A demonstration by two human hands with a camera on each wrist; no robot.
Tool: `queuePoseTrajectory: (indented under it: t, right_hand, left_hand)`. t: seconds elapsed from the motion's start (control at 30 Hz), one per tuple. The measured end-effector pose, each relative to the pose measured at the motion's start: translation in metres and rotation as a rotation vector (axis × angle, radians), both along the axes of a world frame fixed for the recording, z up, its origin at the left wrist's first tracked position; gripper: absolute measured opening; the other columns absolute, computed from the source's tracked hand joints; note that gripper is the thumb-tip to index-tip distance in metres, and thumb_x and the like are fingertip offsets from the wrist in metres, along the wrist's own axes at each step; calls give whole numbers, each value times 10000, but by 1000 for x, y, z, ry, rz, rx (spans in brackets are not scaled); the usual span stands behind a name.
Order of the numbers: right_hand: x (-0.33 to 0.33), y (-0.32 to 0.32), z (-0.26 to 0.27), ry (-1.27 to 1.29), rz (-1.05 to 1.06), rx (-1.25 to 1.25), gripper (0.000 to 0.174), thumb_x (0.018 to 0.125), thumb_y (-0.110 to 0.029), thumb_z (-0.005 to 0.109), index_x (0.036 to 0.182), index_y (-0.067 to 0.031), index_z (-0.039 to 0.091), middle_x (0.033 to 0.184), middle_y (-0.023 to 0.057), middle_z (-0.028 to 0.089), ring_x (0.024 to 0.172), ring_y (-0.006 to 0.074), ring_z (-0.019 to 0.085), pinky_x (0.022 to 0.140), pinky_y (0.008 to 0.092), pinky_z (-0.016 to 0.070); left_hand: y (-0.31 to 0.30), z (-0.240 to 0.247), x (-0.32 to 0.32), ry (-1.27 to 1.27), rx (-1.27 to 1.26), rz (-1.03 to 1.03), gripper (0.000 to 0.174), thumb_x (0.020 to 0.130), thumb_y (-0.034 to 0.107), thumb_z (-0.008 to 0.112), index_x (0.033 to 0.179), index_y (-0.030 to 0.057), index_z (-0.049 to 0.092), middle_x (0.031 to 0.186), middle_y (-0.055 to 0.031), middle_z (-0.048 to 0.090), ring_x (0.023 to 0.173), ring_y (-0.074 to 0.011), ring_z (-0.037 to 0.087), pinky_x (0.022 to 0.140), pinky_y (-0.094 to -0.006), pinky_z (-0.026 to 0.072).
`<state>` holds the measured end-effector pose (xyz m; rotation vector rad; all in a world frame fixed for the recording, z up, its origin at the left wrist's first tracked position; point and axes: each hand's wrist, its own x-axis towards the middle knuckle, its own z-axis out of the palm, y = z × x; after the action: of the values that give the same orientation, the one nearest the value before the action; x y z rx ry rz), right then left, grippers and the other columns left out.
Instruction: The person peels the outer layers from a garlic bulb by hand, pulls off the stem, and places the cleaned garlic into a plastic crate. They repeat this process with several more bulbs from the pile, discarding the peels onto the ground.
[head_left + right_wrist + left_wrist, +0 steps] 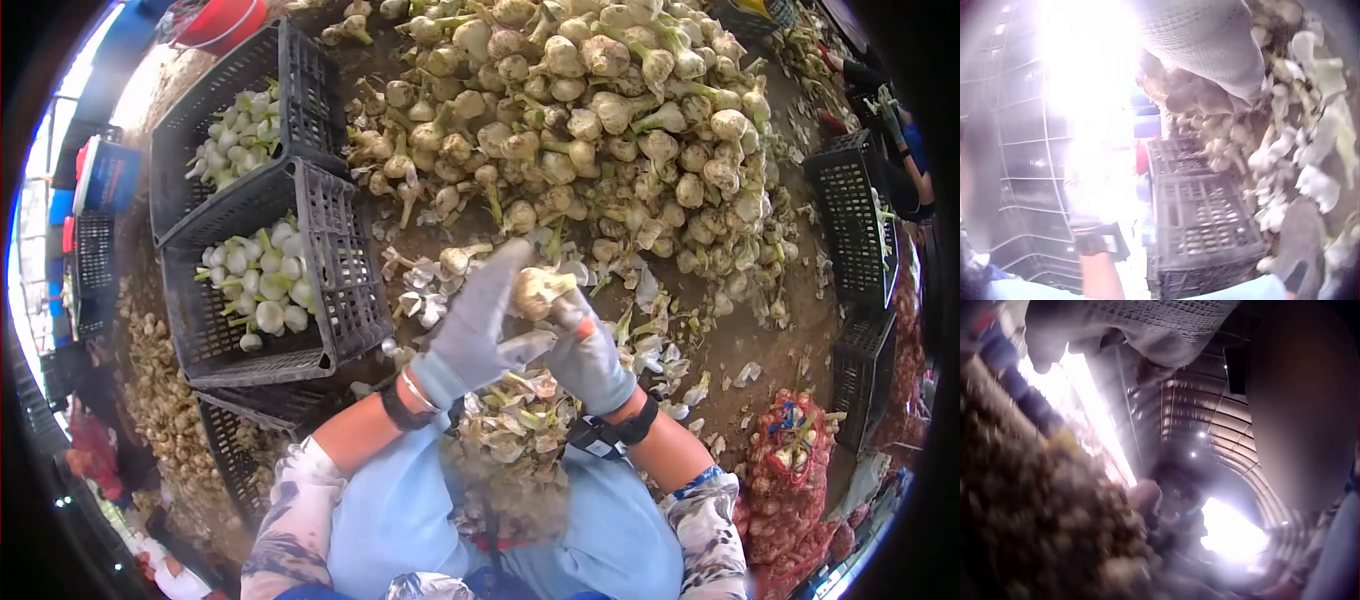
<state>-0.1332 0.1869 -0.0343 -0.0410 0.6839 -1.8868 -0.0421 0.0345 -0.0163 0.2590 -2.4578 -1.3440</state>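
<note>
Both hands wear pale grey knitted gloves. My right hand (590, 365) holds a garlic bulb (540, 292) with a short cut stem, its fingers around the bulb's near side. Just left of the bulb, my left hand (475, 325) has straight fingers pointing up and away, its thumb spread toward the right hand. In the right wrist view, the right glove (1204, 47) shows at the top with a brownish bulb partly hidden beneath it. The left glove (1147, 328) crosses the top of the blurred left wrist view.
A large heap of untrimmed garlic (600, 110) lies ahead. Black crates (345, 265) at the left hold cleaner white bulbs (265, 275). Peelings (520, 420) cover the ground between the legs. A red net sack (790, 490) stands at the right, near more black crates (850, 215).
</note>
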Motion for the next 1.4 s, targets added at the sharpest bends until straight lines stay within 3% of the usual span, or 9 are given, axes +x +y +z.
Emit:
queuePoseTrajectory:
  t: [0.2, 0.33, 0.67, 0.87, 1.0, 1.1, 1.13, 1.23, 1.4]
  right_hand:
    - [-14, 22, -1, 718, 47, 315, 518, 1019, -358, 555, 1329, 56, 535, 1120, 33, 607, 1022, 101, 540, 934, 271, 440]
    - [-14, 11, 27, 482, 40, 420, 364, 1009, -249, 601, 1232, 39, 618, 1049, 7, 614, 964, 84, 526, 883, 248, 440]
    - [-18, 20, 22, 901, -63, 387, 257, 990, -190, 607, 1141, 5, 674, 881, 19, 594, 784, 121, 513, 728, 259, 426]
    - [-24, 24, 25, 1271, -72, 498, 372, 769, 16, 624, 1132, -37, 689, 893, 86, 644, 826, 220, 603, 768, 299, 491]
    - [-25, 22, 28, 1384, -165, 403, 456, 661, 72, 621, 1093, -52, 696, 947, 106, 676, 869, 263, 629, 785, 315, 509]
    - [-23, 24, 28, 1312, -106, 449, 447, 664, 68, 618, 1087, -52, 700, 966, 107, 683, 898, 275, 635, 812, 319, 512]
    - [-24, 23, 28, 1333, -134, 472, 367, 715, 48, 641, 1067, -36, 696, 945, 112, 674, 880, 268, 626, 805, 319, 504]
    - [-25, 28, 10, 1021, -161, 601, 247, 787, 14, 656, 1029, -22, 691, 914, 113, 663, 851, 263, 615, 788, 317, 495]
    - [-13, 23, 20, 1338, -150, 648, 187, 781, 21, 674, 964, -18, 665, 883, 131, 633, 844, 279, 618, 754, 326, 494]
  left_hand:
    - [16, 4, 3, -99, 40, 71, 750, 697, 88, 850, 1370, 35, 523, 1306, -183, 595, 1231, -358, 560, 1053, -395, 440]
    - [21, 4, 0, -62, 10, 57, 779, 649, 66, 859, 1358, 33, 537, 1293, -176, 606, 1203, -355, 583, 1037, -408, 459]
    - [19, 12, 0, 3, 78, 3, 713, 691, 86, 860, 1333, 4, 561, 1242, -160, 640, 1183, -304, 607, 1008, -383, 475]
    - [31, 7, 10, -173, 763, 61, 689, 779, 37, 761, 1398, -46, 470, 1287, -132, 610, 1155, -218, 612, 995, -308, 478]
    - [21, 10, 10, -169, 1285, -60, 724, 876, 230, 640, 1467, -50, 330, 1264, -159, 607, 1035, -221, 668, 813, -311, 572]
    - [13, 9, 4, -186, 1727, -237, 772, 882, 304, 638, 1487, -32, 295, 1262, -154, 608, 961, -231, 681, 657, -308, 599]
    - [15, 5, 2, -154, 1759, -213, 787, 901, 343, 637, 1498, -18, 274, 1314, -144, 562, 1051, -229, 644, 787, -318, 583]
    - [24, 3, 2, -268, 1217, 42, 818, 941, 356, 621, 1534, -33, 211, 1376, -129, 511, 1219, -187, 521, 1039, -350, 436]
    - [36, -12, -1, -90, 992, 290, 631, 786, 46, 805, 1300, 5, 441, 1193, -75, 573, 1108, -150, 589, 958, -297, 501]
